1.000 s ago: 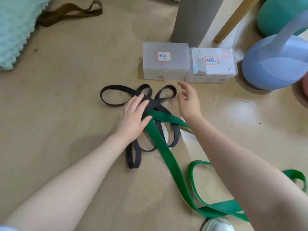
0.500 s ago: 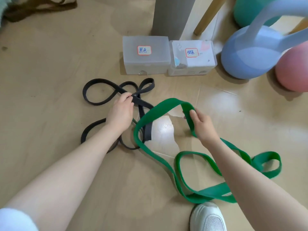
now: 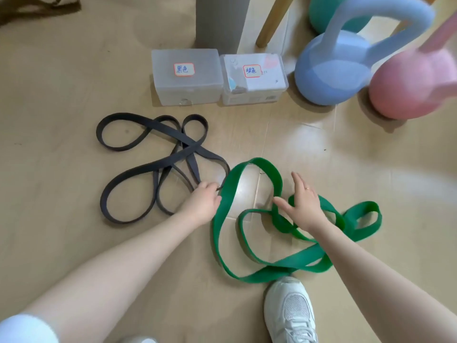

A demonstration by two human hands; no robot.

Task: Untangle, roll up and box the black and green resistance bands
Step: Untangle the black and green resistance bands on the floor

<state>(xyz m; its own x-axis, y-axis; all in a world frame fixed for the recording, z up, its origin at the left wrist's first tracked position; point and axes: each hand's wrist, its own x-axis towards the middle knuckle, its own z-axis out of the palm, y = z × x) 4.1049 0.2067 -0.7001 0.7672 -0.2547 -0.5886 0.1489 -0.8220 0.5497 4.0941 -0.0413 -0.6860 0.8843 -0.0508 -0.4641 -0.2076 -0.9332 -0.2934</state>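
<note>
On the wooden floor [image 3: 61,82], the black band [image 3: 153,167] and green band [image 3: 222,209] are lying nearly separated, both unrolled; left hand [image 3: 201,203] seemingly pinching black, right hand [image 3: 303,204] splaying open, boxes [image 3: 186,76] waiting.

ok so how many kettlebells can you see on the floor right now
2 clear ones: a blue kettlebell right of the boxes, and a pink kettlebell beside it at the right edge. A teal shape behind them may be a third, mostly hidden.
</note>
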